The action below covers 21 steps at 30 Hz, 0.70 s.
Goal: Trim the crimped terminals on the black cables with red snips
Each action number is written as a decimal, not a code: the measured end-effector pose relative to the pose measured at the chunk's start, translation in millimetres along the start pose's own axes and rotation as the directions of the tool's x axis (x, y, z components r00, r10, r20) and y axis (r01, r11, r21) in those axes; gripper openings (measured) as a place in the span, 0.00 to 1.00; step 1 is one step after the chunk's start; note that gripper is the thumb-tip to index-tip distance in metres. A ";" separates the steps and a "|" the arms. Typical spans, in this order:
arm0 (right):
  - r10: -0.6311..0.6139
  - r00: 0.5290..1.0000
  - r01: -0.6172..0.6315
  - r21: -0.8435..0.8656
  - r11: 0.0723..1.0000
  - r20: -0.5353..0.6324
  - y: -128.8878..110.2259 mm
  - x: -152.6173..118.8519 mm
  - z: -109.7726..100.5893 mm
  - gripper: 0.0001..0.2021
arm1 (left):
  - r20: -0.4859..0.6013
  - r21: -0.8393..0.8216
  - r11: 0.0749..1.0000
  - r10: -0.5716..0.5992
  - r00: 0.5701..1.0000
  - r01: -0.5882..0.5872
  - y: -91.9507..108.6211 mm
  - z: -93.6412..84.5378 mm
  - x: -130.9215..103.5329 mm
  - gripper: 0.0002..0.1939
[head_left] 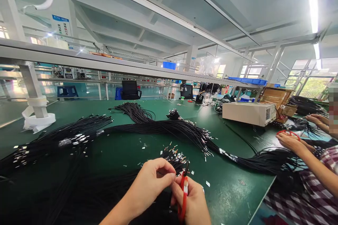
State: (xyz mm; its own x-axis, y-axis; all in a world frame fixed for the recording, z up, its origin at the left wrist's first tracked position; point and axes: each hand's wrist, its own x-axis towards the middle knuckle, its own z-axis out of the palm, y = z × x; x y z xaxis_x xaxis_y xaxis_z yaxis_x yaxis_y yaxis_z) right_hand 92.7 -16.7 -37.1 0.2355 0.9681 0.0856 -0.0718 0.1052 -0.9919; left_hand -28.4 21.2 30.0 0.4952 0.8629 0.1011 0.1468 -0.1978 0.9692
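Observation:
Red-handled scissors (183, 198) are in my right hand (196, 200), with the dark blades pointing up and away. My left hand (150, 184) is closed in a pinch, its thumb and fingertips meeting the fingertips of my right hand. Whatever lies between those fingertips is too small or hidden to name. Just beyond both hands is a bundle of black cables (169, 153) with stripped, coppery and white-tagged ends. More black cable (105, 182) runs dark below and left of my left hand.
Long black cable bundles (153, 126) stretch across the green table (116, 161), with white scraps around. A beige instrument (245, 112) stands at right. Beside me, a co-worker's hand (290, 142) holds red-handled scissors near more cables. A shelf (126, 66) spans above the table.

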 end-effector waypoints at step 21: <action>0.028 0.973 -0.011 0.077 0.997 -0.229 9.5 1.7 1.8 0.25 | -0.130 0.038 0.997 -0.057 0.990 0.063 -11.3 5.5 2.0 0.10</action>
State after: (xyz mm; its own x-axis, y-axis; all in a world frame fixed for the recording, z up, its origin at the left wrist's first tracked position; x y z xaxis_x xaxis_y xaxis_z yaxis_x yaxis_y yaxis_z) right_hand 90.7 -13.7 -46.2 0.4486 0.8931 0.0341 -0.1484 0.1121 -0.9826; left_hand -24.4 22.7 17.9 0.3708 0.9258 0.0736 0.2101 -0.1608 0.9644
